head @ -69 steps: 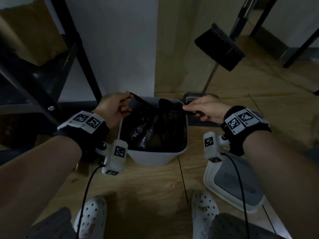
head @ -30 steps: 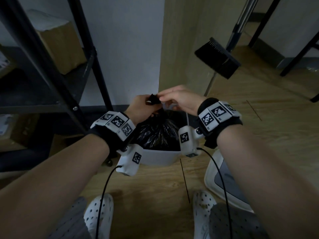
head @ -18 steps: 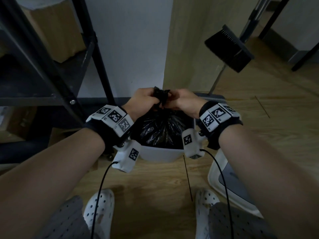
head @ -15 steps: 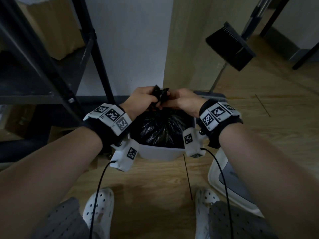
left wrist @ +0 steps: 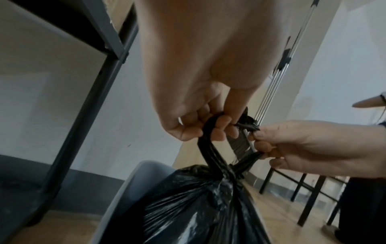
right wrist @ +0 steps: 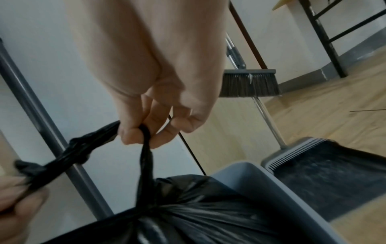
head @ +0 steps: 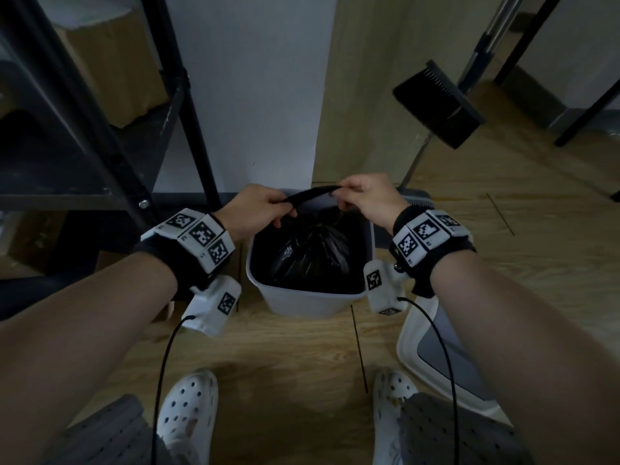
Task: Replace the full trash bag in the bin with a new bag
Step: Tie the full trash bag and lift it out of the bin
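On my head feed the wooden floor (head: pixel 553 229) fills most of the view, with a black metal shelving frame (head: pixel 100 129) rising at my left and a cardboard box (head: pixel 110 58) on its shelf. A broom (head: pixel 439 102) leans near the wall on the right, its dustpan (right wrist: pixel 325 171) standing just behind the bin. The bin's lid (head: pixel 446 357) lies flat on the floor beside my right foot.

The grey bin (head: pixel 308 302) stands straight ahead of my white clogs (head: pixel 188 414). The black trash bag (head: pixel 312 253) sits inside it, gathered to a twisted neck at the top (the wrist views show the plastic bunched tight there).

From that neck two strips of plastic rise and meet in a stretched band over the bin mouth. My left hand (head: pixel 260 209) has its fingers curled around one end of the band; on the left wrist camera the strip passes between the fingers (left wrist: pixel 217 128). My right hand (head: pixel 367 198) pinches the other end, thumb and fingertips closed on the plastic. A small knot (right wrist: pixel 78 150) sits on the band between the two hands.
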### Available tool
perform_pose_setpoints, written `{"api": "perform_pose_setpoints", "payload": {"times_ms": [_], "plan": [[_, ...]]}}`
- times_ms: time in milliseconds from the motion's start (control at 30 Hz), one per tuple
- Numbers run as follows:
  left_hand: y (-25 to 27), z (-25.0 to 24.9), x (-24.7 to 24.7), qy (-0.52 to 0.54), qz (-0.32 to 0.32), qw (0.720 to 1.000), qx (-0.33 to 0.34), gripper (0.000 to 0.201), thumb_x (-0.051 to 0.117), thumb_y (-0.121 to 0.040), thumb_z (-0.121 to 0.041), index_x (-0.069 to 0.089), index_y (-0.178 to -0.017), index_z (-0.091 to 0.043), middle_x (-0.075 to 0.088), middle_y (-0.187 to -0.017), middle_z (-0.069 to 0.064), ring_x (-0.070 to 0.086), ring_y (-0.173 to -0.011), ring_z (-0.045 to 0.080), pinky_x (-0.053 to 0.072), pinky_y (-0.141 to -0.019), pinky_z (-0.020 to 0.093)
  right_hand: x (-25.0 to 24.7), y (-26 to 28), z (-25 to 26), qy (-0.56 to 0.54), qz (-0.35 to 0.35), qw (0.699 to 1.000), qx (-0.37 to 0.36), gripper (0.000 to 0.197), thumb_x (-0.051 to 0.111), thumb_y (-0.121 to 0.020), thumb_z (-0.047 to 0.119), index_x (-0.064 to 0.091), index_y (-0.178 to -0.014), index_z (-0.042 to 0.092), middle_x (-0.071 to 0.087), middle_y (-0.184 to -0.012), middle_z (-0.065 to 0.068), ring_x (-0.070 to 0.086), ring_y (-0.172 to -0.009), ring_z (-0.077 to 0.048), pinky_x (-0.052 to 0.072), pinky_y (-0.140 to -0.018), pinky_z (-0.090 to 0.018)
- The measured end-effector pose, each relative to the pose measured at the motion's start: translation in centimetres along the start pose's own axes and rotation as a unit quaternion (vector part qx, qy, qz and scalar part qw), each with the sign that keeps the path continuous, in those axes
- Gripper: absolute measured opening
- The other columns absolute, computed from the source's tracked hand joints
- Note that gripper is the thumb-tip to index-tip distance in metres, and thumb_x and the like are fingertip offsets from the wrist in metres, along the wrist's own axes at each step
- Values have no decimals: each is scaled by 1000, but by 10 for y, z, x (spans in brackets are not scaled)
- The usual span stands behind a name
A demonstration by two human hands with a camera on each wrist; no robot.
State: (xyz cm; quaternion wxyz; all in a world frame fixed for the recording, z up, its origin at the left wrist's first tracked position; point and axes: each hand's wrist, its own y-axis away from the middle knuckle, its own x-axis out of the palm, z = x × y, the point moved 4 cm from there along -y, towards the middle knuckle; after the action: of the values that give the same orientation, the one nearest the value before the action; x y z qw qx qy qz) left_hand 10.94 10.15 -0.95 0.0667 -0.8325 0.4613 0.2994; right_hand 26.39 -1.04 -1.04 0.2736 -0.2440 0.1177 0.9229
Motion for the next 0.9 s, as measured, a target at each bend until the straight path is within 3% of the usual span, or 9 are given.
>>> {"api": "perform_pose_setpoints", "payload": {"times_ms": [67,167,367,467,533,667,700,800,900], "plan": [[-1,-12,-8,4,-23,1000,9,18,50,-94,-15,67,-90,-10,55,-62,-1,51,-42,-10,37,-47,1,-7,0,13,0,-21,1000,-16,17,59,-90,8,67,-75,14,60,-67,-1,57,-66,-13,50,-79,-27],[-1,-28,-20,11,-44,999,22,17,50,-94,-14,65,-88,-11,55,-63,0,52,-40,-10,41,-46,1,-19,0,34,-12,-54,998,-30,13,59,-89,5,70,-91,-1,61,-66,-1,57,-63,-12,52,-82,-31],[9,-58,-39,84,-49,995,27,18,50,-93,-9,66,-97,-2,54,-64,3,55,-43,-4,50,-53,8,-42,6,76,-11,-65,996,-55,15,58,-89,3,69,-97,-4,62,-66,0,59,-50,4,52,-65,-12],[19,-77,-50,106,-57,992,41,16,53,-92,-10,66,-98,-3,57,-65,4,58,-54,3,54,-61,12,-56,13,99,-2,-69,996,-62,18,57,-90,3,67,-102,-6,62,-68,0,60,-56,0,53,-65,-12],[23,-94,-59,133,-67,988,51,13,56,-90,-7,63,-99,-1,59,-65,6,58,-53,4,55,-59,13,-71,17,115,7,-69,995,-71,20,57,-91,4,66,-105,-7,62,-70,0,60,-62,-4,53,-68,-14],[25,-137,-70,183,-55,979,70,3,58,-88,-2,56,-87,-5,65,-53,-1,60,-50,4,57,-59,18,-113,23,149,40,-88,992,-83,21,56,-92,7,66,-106,-5,63,-71,1,59,-48,7,49,-57,-6],[24,-148,-70,197,-47,976,77,10,58,-88,0,53,-82,-8,66,-53,-2,61,-53,7,57,-61,20,-126,25,156,49,-98,991,-83,22,56,-92,7,66,-107,-5,63,-71,1,57,-46,9,45,-52,-5],[16,-181,-69,242,-33,964,102,22,53,-89,6,45,-76,-11,64,-72,10,61,-66,17,57,-64,24,-165,29,172,75,-132,986,-74,18,55,-93,11,66,-103,2,63,-70,5,55,-43,9,38,-42,-6],[1,-206,-62,282,-40,951,120,27,50,-89,10,44,-72,-10,62,-76,12,63,-64,15,58,-62,23,-197,26,178,81,-141,985,-56,13,54,-94,15,65,-100,13,66,-54,14,58,-49,5,36,-41,-9]]}}
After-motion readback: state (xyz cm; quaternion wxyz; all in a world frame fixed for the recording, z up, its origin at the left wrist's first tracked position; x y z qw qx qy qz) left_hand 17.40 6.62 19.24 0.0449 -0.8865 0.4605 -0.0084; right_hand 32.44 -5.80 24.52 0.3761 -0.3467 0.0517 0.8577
